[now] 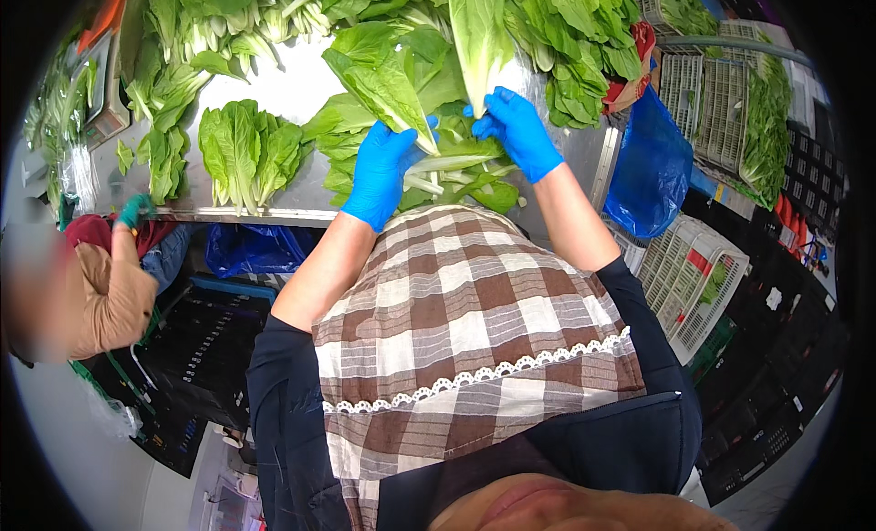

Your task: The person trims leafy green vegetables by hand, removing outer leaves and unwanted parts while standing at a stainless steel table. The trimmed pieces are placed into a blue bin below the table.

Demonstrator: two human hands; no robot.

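Both of my hands wear blue gloves over a metal table (pixel 294 201) covered in leafy greens. My left hand (pixel 387 161) grips a long green leaf (pixel 383 86) by its pale stem, the tip leaning up and to the left. In my right hand (pixel 517 131) another large leaf (pixel 482 31) stands nearly upright, its white base between my fingers. Below and between the hands lies a loose heap of leaves (pixel 489 192) against the table's front edge. A neat bunch of leaves (pixel 250 151) rests to the left of my left hand.
More greens (pixel 582 38) pile up at the back right. A blue plastic bag (pixel 650 161) hangs at the right end. Plastic crates (pixel 691 285) stand at right, black crates (pixel 205 346) below left. At left, a person's green-gloved hand (pixel 135 211) is near the table edge, by a scale (pixel 106 120).
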